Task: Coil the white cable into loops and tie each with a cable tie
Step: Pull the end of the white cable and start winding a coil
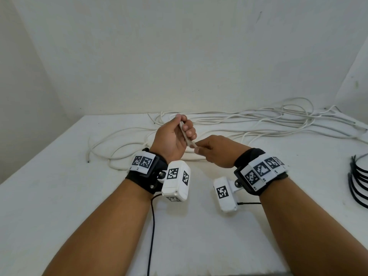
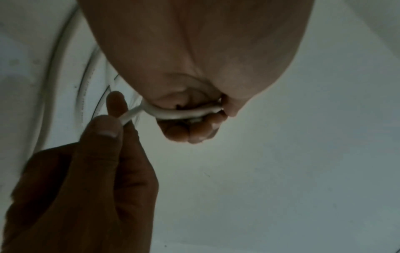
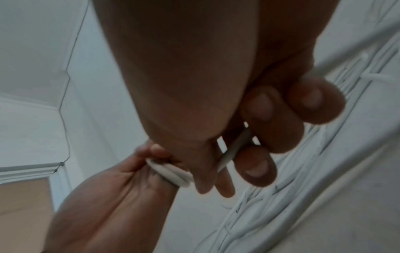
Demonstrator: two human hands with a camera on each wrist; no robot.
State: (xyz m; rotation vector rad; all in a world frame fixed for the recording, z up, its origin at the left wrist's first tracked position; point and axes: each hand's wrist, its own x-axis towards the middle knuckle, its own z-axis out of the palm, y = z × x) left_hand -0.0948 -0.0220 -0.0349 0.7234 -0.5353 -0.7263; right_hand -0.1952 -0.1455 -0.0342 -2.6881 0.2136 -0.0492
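A long white cable (image 1: 258, 118) sprawls in loose strands along the back of the white table (image 1: 59, 196). My left hand (image 1: 182, 129) is raised above it, fingers curled round a short stretch of the cable (image 1: 186, 138). In the left wrist view that stretch (image 2: 181, 113) bends under the curled fingers. My right hand (image 1: 200, 150) pinches the lower end of the same stretch between thumb and fingertips. In the right wrist view the pinched cable (image 3: 230, 154) runs to a small bundle of turns (image 3: 171, 172) in the left hand (image 3: 151, 154).
Several black cable ties (image 1: 358, 186) lie at the table's right edge. A black cord (image 1: 152, 226) hangs from the left wrist camera across the near table. A pale wall stands close behind the table.
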